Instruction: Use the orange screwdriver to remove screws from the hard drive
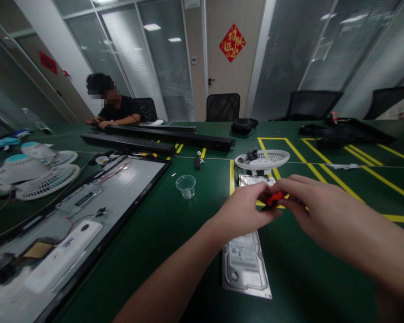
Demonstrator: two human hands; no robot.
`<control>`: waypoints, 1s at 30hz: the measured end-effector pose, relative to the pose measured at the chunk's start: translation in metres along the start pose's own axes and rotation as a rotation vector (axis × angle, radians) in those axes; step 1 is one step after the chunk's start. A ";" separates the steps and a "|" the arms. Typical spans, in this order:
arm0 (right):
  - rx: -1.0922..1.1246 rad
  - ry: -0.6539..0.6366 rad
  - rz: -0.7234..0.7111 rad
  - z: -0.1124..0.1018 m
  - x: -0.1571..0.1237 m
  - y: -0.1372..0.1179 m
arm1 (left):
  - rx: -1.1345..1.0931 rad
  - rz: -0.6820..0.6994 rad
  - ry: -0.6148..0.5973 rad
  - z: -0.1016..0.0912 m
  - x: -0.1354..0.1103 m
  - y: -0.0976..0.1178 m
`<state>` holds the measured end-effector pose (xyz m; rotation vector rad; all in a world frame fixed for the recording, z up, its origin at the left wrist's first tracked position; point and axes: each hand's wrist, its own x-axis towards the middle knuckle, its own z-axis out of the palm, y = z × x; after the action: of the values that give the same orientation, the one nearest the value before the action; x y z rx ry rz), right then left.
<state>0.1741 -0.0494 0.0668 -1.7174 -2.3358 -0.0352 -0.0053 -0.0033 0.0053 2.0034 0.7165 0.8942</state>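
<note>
Left grip [244, 208] and right grip [306, 197] both pinched on a red-black piece [275, 197], up over the tabletop [155, 224]; left one blocks part of the drive [246, 264] below. Cup [186, 186] nearby, left; fan grille [272, 159] just beyond; panel [134, 179] farther left; from here, black bars [202, 140] across the back, co-worker [121, 107] behind.

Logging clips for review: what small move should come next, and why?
Perhaps ease the right hand slightly while the left hand steadies the red-and-black item: fingers of both hands meet at it, hiding part of it.
</note>
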 end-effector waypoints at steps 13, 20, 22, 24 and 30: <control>0.018 0.030 -0.010 0.002 -0.003 -0.004 | 0.019 0.027 0.009 0.000 0.001 0.004; -0.059 0.002 0.089 0.005 -0.001 -0.001 | 0.043 0.006 -0.003 -0.001 0.000 0.005; -0.063 0.013 0.094 0.005 -0.002 0.000 | 0.036 -0.002 -0.006 -0.001 0.000 0.004; -0.040 0.026 0.083 0.004 -0.003 0.000 | 0.020 0.002 -0.010 -0.001 0.001 0.003; 0.004 0.001 0.012 -0.001 -0.004 0.000 | 0.060 0.000 0.009 -0.001 0.002 0.002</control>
<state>0.1754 -0.0532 0.0673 -1.7288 -2.3235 -0.0295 -0.0045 -0.0022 0.0083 2.0530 0.7571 0.8918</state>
